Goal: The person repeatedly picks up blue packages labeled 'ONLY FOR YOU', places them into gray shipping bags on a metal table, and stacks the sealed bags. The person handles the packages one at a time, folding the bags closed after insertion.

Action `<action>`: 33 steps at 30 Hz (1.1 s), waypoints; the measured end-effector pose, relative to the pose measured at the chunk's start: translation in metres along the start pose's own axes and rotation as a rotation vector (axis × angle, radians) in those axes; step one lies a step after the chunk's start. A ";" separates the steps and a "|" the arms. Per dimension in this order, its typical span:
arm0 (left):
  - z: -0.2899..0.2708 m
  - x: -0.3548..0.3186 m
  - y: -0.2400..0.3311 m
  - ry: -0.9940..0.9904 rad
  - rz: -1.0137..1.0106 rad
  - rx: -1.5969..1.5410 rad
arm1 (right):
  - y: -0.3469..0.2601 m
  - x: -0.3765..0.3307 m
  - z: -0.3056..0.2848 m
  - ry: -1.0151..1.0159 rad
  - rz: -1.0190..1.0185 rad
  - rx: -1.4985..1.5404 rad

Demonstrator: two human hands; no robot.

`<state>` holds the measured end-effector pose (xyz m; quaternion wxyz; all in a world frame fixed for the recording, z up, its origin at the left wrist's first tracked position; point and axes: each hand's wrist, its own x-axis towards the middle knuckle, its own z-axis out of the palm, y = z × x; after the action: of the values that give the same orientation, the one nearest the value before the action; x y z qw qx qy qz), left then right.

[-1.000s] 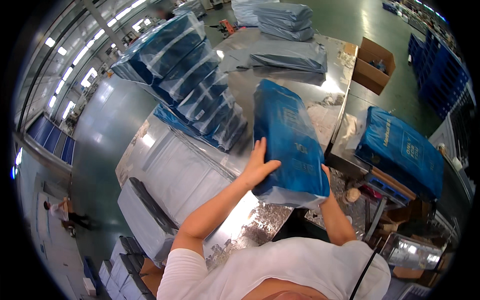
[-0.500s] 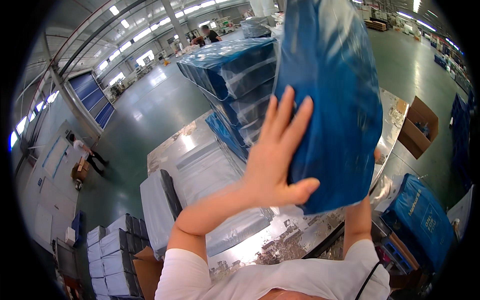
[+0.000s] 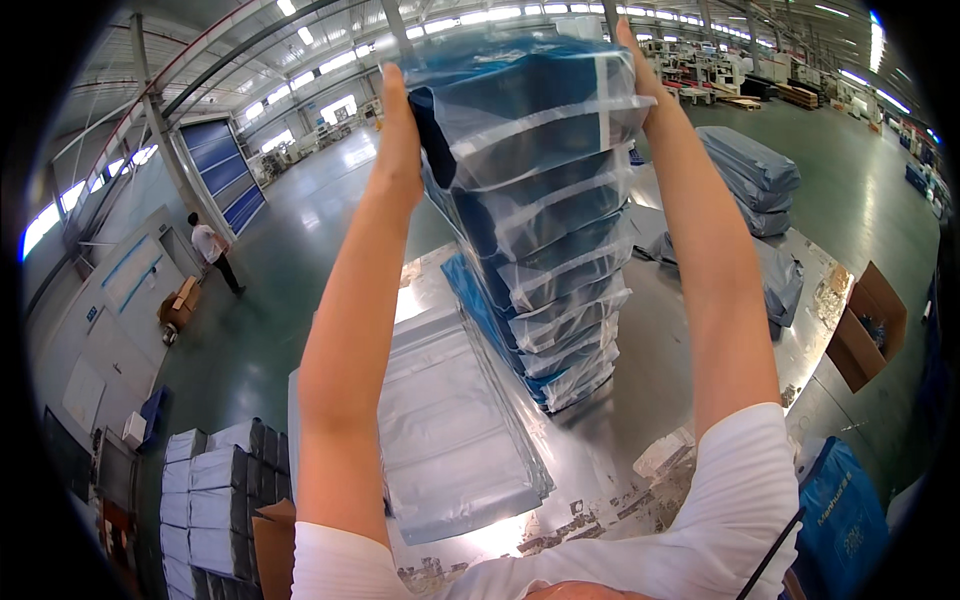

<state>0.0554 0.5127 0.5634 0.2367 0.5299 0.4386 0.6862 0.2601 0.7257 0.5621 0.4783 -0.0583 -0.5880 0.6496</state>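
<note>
A tall stack of blue plastic-wrapped bundles (image 3: 560, 250) rises from the worktable, with loose clear film edges facing me. Both arms reach up to its top. My left hand (image 3: 402, 135) is against the left side of the topmost blue bundle (image 3: 525, 85), and my right hand (image 3: 640, 70) is against its right side. They hold the bundle between them, flat on the pile. Its far side is blurred, and most of the fingers are hidden behind it.
Flat grey plastic bags (image 3: 455, 420) lie on the worn metal worktable (image 3: 590, 455), left of the stack. Grey wrapped bundles (image 3: 745, 180) sit at right. An open carton (image 3: 868, 325) stands beyond the table's right edge. White-and-grey packs (image 3: 222, 490) are piled at lower left. A person (image 3: 210, 250) walks far left.
The blue bundle, held upright close to me before, now lies on top of the stack. Both hands have moved away from me to its two sides. The view has shifted right.
</note>
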 end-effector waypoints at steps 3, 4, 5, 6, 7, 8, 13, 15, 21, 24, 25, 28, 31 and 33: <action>0.003 -0.023 -0.035 0.007 -0.024 0.049 | 0.034 -0.028 0.011 0.167 -0.007 -0.051; 0.006 -0.028 -0.041 -0.025 0.015 0.024 | 0.041 -0.027 0.006 0.220 -0.062 -0.038; 0.000 -0.028 -0.054 -0.039 0.055 -0.030 | 0.057 -0.035 0.012 0.277 -0.095 -0.022; -0.004 -0.029 -0.069 -0.058 0.097 -0.091 | 0.071 -0.049 0.014 0.339 -0.132 -0.015; -0.008 -0.028 -0.088 -0.082 0.139 -0.157 | 0.090 -0.067 0.003 0.314 -0.120 -0.087; -0.019 -0.028 -0.115 -0.073 0.219 -0.132 | 0.114 -0.088 -0.007 0.286 -0.112 -0.159; -0.013 -0.152 -0.278 0.136 -0.113 0.078 | 0.267 -0.310 -0.056 0.555 -0.112 -0.728; -0.017 -0.238 -0.332 -0.035 -0.151 0.430 | 0.330 -0.416 -0.052 0.665 0.134 -0.682; 0.065 -0.411 -0.374 -0.732 -0.767 0.256 | 0.368 -0.609 -0.012 1.301 0.357 -0.133; 0.101 -0.435 -0.374 -0.918 -0.775 0.020 | 0.305 -0.609 -0.036 1.596 -0.047 0.004; 0.113 -0.438 -0.372 -0.968 -0.804 -0.041 | 0.284 -0.610 -0.043 1.679 -0.219 0.105; 0.127 -0.441 -0.357 -1.058 -0.853 -0.120 | 0.230 -0.614 -0.041 1.854 -0.376 0.182; 0.121 -0.444 -0.352 -1.076 -0.868 -0.125 | 0.229 -0.642 -0.062 1.918 -0.345 0.176; 0.105 -0.441 -0.348 -1.050 -0.910 -0.112 | 0.232 -0.658 -0.093 1.899 -0.338 0.348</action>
<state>0.2493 0.3766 0.0430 0.7085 0.5419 0.4085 0.1936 0.5432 0.3725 0.0236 0.8413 -0.4003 0.1448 0.3332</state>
